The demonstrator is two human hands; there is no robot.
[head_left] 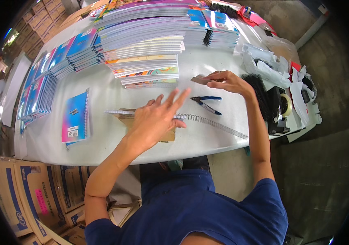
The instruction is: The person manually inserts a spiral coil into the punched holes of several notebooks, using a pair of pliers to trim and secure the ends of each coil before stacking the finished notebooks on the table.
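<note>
My left hand (154,118) is open, fingers spread, above a notebook (119,112) seen edge-on, whose middle it hides. Whether the palm touches the notebook I cannot tell. Out of the notebook's right end runs a long grey spiral coil (213,122), trailing toward the table's right front edge. Brown cardboard (167,137) shows below the hand. Farther right, my right hand (229,81) pinches a flat, greyish, pointed piece (200,79) between thumb and fingers; its exact kind is unclear. Dark-blue-handled pliers (207,105) lie between the hands.
A blue-and-pink notebook (75,116) lies at left, with stacks of similar ones (39,96) behind it. A tall notebook pile (141,45) rises ahead. Black coils (257,92), a tape dispenser (279,110) and crumpled wrapping (266,61) crowd the right. Cartons (39,192) stand lower left.
</note>
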